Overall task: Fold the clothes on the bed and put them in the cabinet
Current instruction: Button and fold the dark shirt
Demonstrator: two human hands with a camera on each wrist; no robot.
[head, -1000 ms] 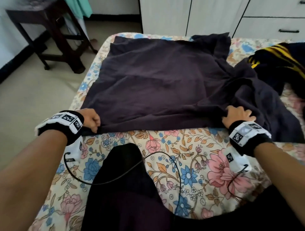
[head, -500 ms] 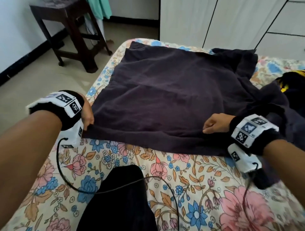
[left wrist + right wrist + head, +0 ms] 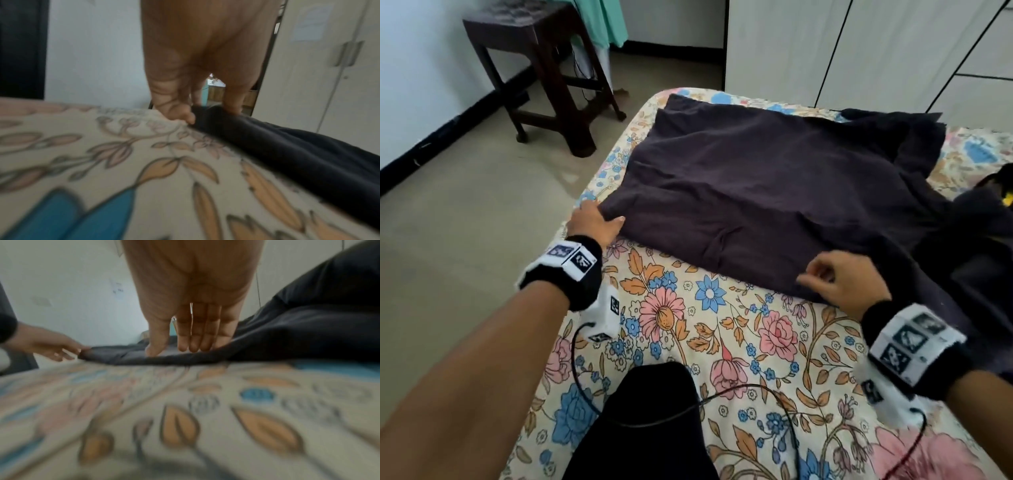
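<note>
A dark purple garment (image 3: 774, 192) lies spread across the floral bed (image 3: 722, 325), its right part bunched up. My left hand (image 3: 602, 222) pinches the garment's near left corner at the bed's side; the left wrist view shows thumb and finger of this hand (image 3: 207, 113) on the thick cloth edge (image 3: 287, 154). My right hand (image 3: 832, 281) is at the near edge further right. In the right wrist view its fingers (image 3: 193, 337) are fairly straight, tips and thumb touching the cloth (image 3: 308, 321). The white cabinet (image 3: 859, 51) stands beyond the bed.
A black and yellow garment (image 3: 1005, 200) lies at the bed's right edge. A dark wooden stool (image 3: 537, 68) stands on the floor to the left, with green cloth (image 3: 609, 20) hanging behind it. Black cables (image 3: 774, 394) trail over the sheet near me.
The garment's near edge now lies farther up the bed, and both hands have gone forward with it. The right hand's fingers have loosened from their grip.
</note>
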